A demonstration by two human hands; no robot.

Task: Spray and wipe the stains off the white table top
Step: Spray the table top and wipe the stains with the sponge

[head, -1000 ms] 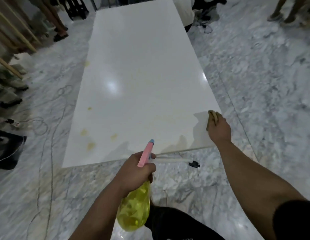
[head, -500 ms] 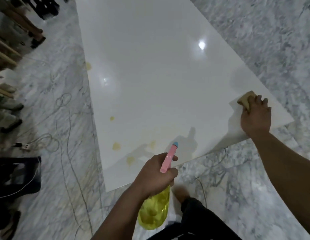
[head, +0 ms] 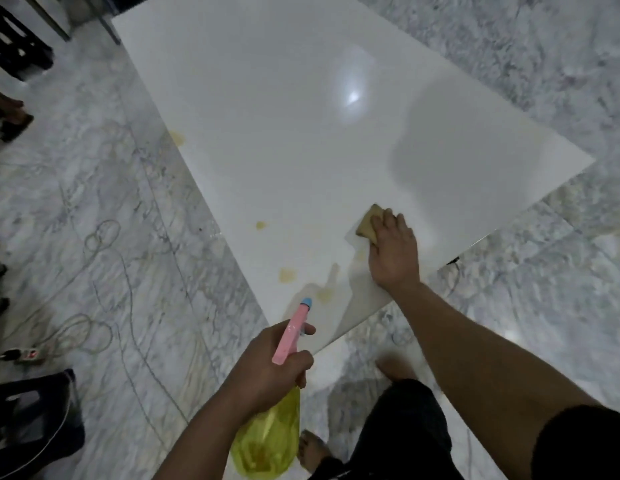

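The white table top point(head: 301, 140) runs away from me at an angle. Several yellowish stains point(head: 287, 274) lie near its close corner, and one more stain point(head: 176, 136) sits at the left edge. My left hand point(head: 267, 372) grips a yellow spray bottle point(head: 267, 441) with a pink nozzle point(head: 293, 329), held just off the table's near corner and pointing at the stains. My right hand point(head: 393, 252) presses a tan sponge point(head: 369, 221) flat on the table, right of the stains.
Marble floor surrounds the table. Cables point(head: 100, 237) and a power strip point(head: 26, 355) lie on the floor at left, with a dark stool point(head: 31, 420) at lower left. Another person's feet point(head: 10, 116) stand at far left. My own bare feet point(head: 312, 448) are below.
My right hand has slid the sponge from the table's right corner leftward toward the stains. My view has swung, and the spray bottle stays in my left hand.
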